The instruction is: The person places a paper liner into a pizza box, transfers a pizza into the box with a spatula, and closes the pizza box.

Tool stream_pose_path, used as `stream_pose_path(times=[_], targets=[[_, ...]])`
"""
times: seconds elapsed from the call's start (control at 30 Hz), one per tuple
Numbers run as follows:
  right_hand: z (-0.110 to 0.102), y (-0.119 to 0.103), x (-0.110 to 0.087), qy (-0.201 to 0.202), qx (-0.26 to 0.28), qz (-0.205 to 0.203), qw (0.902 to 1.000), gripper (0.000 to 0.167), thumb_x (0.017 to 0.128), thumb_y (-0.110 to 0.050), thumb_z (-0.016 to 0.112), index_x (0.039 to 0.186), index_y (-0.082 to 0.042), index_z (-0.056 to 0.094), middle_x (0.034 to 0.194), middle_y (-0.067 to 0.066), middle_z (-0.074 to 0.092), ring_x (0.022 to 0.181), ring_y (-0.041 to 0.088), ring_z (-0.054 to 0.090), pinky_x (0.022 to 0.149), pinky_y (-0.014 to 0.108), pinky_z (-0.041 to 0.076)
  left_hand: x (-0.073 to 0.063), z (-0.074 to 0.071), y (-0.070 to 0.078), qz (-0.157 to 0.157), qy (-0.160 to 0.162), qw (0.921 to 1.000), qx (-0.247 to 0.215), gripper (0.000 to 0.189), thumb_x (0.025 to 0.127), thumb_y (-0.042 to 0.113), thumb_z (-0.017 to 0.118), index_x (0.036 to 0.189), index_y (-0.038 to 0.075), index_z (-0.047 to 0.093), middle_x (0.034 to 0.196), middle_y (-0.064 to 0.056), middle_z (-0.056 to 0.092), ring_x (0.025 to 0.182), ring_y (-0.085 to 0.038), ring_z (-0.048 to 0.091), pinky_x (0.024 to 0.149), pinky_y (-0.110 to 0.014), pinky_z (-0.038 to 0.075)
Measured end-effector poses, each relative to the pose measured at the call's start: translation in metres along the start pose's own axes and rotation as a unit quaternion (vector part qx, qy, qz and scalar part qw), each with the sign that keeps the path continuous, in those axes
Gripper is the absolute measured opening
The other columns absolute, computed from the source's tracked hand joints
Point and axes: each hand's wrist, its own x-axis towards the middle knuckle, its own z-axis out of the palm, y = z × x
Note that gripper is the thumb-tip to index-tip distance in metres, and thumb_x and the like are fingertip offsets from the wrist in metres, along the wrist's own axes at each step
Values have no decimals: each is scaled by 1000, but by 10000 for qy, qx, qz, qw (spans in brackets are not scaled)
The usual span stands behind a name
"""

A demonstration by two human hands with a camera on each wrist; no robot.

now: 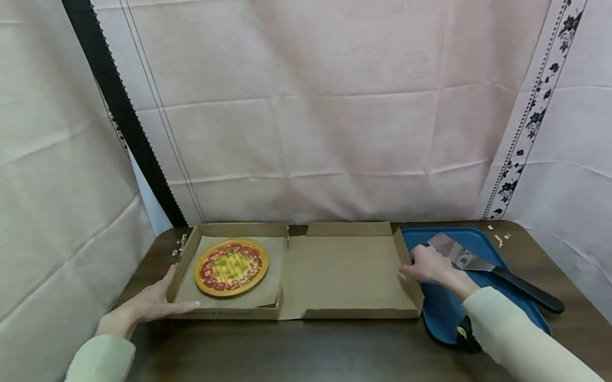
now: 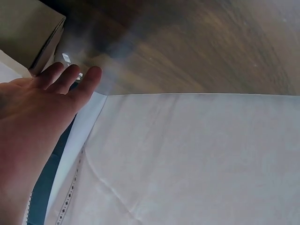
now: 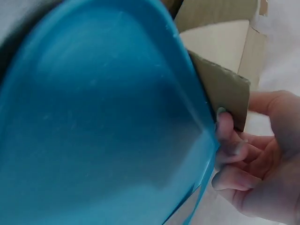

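Observation:
An open cardboard pizza box (image 1: 344, 269) lies on the table, its lid folded out to the right. Inside the left half is a round pizza (image 1: 231, 267) on pale paper. My left hand (image 1: 150, 304) is at the box's left front corner, thumb over the front wall; in the left wrist view its fingers (image 2: 86, 84) extend past the cardboard corner. At the lid's right edge, my right hand (image 1: 433, 267) pinches the side flap (image 3: 224, 89) between thumb and fingers. Its curled fingers lie against the rim of a blue tray (image 3: 117, 93).
The blue tray (image 1: 477, 239) stands right of the lid, partly under my right forearm. A metal spatula (image 1: 465, 258) with a black handle lies across it. Some small black item (image 1: 466, 335) by my sleeve is mostly hidden. White cloth walls (image 1: 323, 78) enclose the table.

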Motion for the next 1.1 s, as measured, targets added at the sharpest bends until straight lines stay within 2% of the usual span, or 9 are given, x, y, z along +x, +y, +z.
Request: stream_pose_path(times=[0.17,0.4,0.6,0.73,0.93,1.1], targets=[[-5,-3,7,-169,-165,60,9997,41,89,-12,54,53,-18,36,47,-6,27,41,9,20,41,23,16,-1,1,3,44,37,10000,45,121,81,67,61,151,-8,-4,149,-43,13,135,-59,24,108,-66,28],[-37,-21,14,221,-614,-260,9975,34,94,-15,52,62,-13,40,50,-3,30,43,10,25,41,24,20,-3,3,7,2,63,10000,17,123,81,67,61,150,-10,-4,150,-44,11,136,-59,22,109,-65,27],[-63,-49,20,479,-1151,-551,9907,27,94,-13,48,68,-11,40,53,-1,34,46,14,34,42,27,28,-6,5,9,-44,26,9999,107,125,80,70,61,149,-12,-4,148,-44,14,135,-59,25,108,-65,29],[-78,-66,26,433,-1356,-717,9872,24,93,-9,45,70,-11,39,55,0,35,48,15,34,45,28,28,-11,6,13,-54,1,9999,145,125,80,70,61,148,-14,-1,147,-45,17,134,-59,28,106,-65,31],[-99,-86,33,548,-1767,-848,9791,17,93,-10,45,77,-6,47,64,6,44,56,20,45,52,34,36,-15,7,21,-146,94,9992,353,125,78,73,59,148,-15,3,144,-45,27,130,-57,36,101,-63,38],[-113,-96,39,727,-2146,-1026,9686,14,94,-12,47,88,-2,55,71,13,54,63,24,53,55,39,43,-22,14,33,-139,182,9982,552,123,78,74,58,149,-14,9,139,-43,37,124,-55,45,93,-63,44]])
